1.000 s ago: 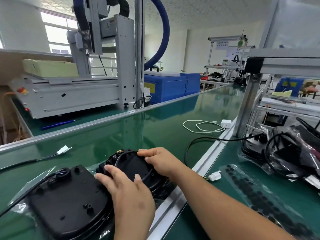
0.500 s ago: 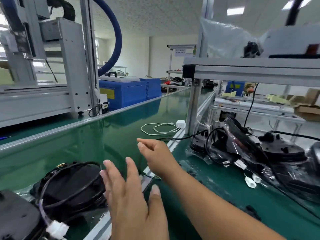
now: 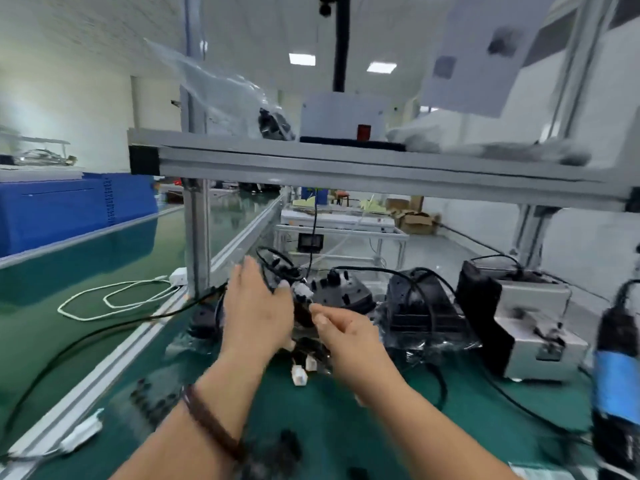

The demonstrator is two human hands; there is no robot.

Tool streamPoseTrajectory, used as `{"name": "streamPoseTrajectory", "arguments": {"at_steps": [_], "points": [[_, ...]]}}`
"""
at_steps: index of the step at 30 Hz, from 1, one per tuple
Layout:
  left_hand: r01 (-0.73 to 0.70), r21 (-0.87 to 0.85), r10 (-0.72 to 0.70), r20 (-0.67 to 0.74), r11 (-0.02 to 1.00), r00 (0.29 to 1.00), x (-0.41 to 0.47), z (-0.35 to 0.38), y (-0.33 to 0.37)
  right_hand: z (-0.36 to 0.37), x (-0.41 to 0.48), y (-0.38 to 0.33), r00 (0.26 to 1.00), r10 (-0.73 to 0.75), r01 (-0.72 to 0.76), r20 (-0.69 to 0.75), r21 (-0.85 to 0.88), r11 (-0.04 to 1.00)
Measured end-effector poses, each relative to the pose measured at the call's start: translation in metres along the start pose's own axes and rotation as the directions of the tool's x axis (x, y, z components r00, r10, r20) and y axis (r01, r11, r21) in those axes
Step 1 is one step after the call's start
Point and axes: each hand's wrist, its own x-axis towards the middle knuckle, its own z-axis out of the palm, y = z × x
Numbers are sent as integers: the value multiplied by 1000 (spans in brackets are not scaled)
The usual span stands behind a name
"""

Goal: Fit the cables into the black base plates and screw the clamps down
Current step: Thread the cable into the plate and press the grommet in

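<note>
The black base plates [image 3: 341, 292] with their cables [image 3: 424, 299] lie bagged at the bench's [image 3: 346, 420] far edge, under the shelf; our left hand [image 3: 258, 315] hovers over them, fingers released; our right hand [image 3: 346, 332] is half-curled, whether it is grasping anything we cannot tell; white connectors [image 3: 299, 374] lie just beside.

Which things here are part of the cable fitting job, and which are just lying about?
Job:
- black round base plates in clear plastic bags
- black cables with white plug connectors
- blue-banded black screwdriver

Lying about:
- coiled white charger cable
- blue plastic crate
- cardboard boxes
</note>
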Motion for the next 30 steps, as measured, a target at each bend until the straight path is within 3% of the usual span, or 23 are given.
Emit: {"name": "streamPoseTrajectory", "arguments": {"at_steps": [5, 9, 11, 14, 17, 20, 23, 27, 30], "points": [[208, 217, -220, 32, 954, 975, 61, 32, -12, -20, 4, 15, 998, 38, -41, -46, -51, 998], [218, 298, -260, 109, 929, 959, 74, 46, -17, -11, 6, 17, 994, 102, -104, -36, -51, 993], [233, 208, -257, 101, 950, 961, 75, 51, -21, -6, 6, 17, 991, 133, -134, -28, -60, 989], [339, -101, -333, 76, 935, 940, 76, 50, -29, 1, 4, 14, 988, 151, -152, -16, -33, 988], [414, -385, -397, 126, 825, 909, 75, 37, -29, 6, 5, 14, 982, 188, -188, -4, 43, 981], [394, -587, -368, 170, 708, 914, 60, 21, -15, 8, 6, 6, 982, 189, -187, -14, 110, 976], [372, -672, -270, 257, 640, 928, 22, 9, 0, 3, 3, -4, 982, 184, -171, -44, 214, 962], [373, -714, -144, 361, 592, 921, -37, 15, 8, -20, -7, -8, 980, 201, -170, -14, 476, 863], [420, -727, -132, 421, 543, 898, -70, 24, 7, -37, -24, -3, 974, 225, -186, -4, 548, 815]]}}
